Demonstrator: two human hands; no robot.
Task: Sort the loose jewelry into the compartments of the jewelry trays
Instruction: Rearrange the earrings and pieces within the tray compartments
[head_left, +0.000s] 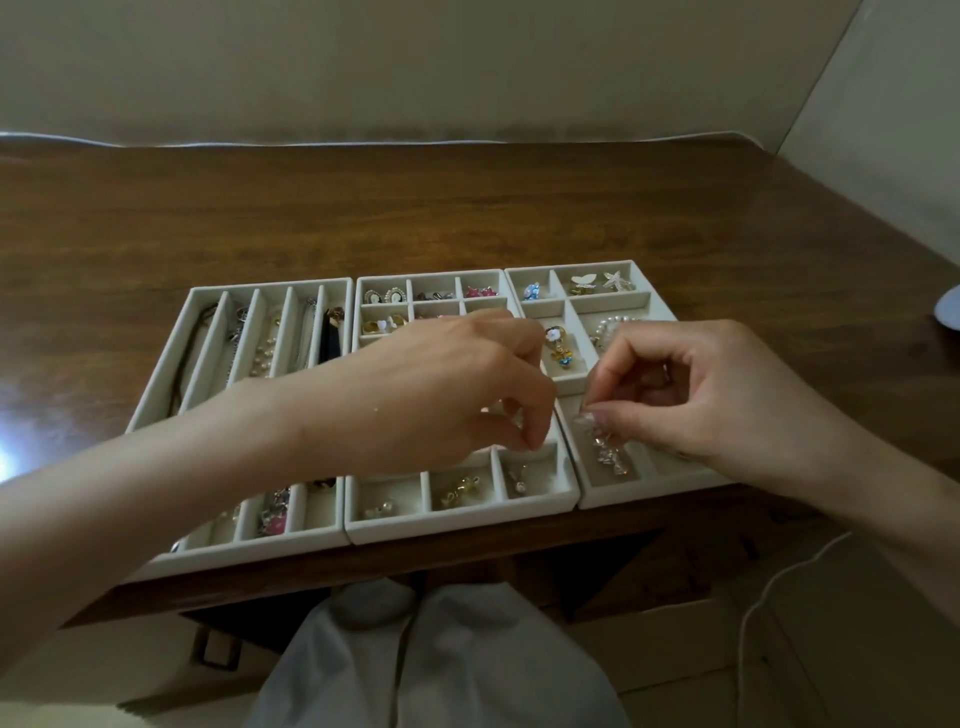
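Head view: the right hand (706, 400) pinched a crystal jewelry piece (608, 454) over the right tray (639, 493); whether the curled left hand (457, 384) held anything was unclear.

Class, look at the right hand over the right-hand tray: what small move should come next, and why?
Probably lower and release: the right hand pinches a crystal piece whose lower end reaches into the near compartment of the right tray.

Table (467, 208): three trays abreast at near edge. Left tray (270, 285): chains (262, 353) in long lanes. Middle tray (457, 527): earrings (384, 297) in small cells. Right tray (644, 280): bead bracelet (615, 327) mid-right; dangling piece (609, 457) over front cell, pinched by right hand (691, 395).
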